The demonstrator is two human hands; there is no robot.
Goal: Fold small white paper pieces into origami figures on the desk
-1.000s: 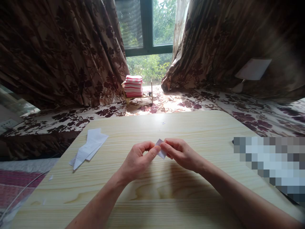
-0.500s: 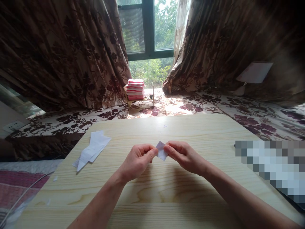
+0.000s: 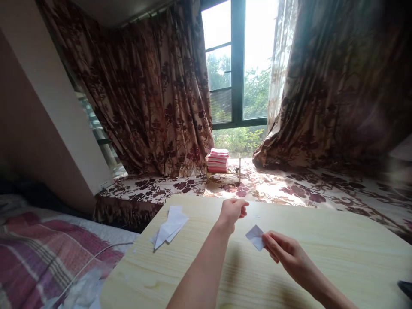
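Observation:
A small square of white folded paper (image 3: 255,237) hangs above the table, pinched at its right corner by my right hand (image 3: 281,248). The paper stands on its corner like a diamond, with crease lines faintly showing. Up and to the left, apart from the paper, my left hand (image 3: 232,212) is over the far part of the table with its fingers curled in. Nothing shows between them. Toward the table's left side lie several overlapping white paper pieces (image 3: 170,226) with pointed ends.
The pale wooden table (image 3: 161,272) borders a window seat with floral cloth (image 3: 180,185). On the seat, a small stand holds a stack of red-and-white cloths (image 3: 217,161). At left is a bed with a plaid cover (image 3: 35,257) and a cable (image 3: 93,257). A dark object's edge (image 3: 404,286) shows at right.
My left hand has let go of the paper and moved up and away from it. My right hand keeps the paper. The view has tilted up and turned left.

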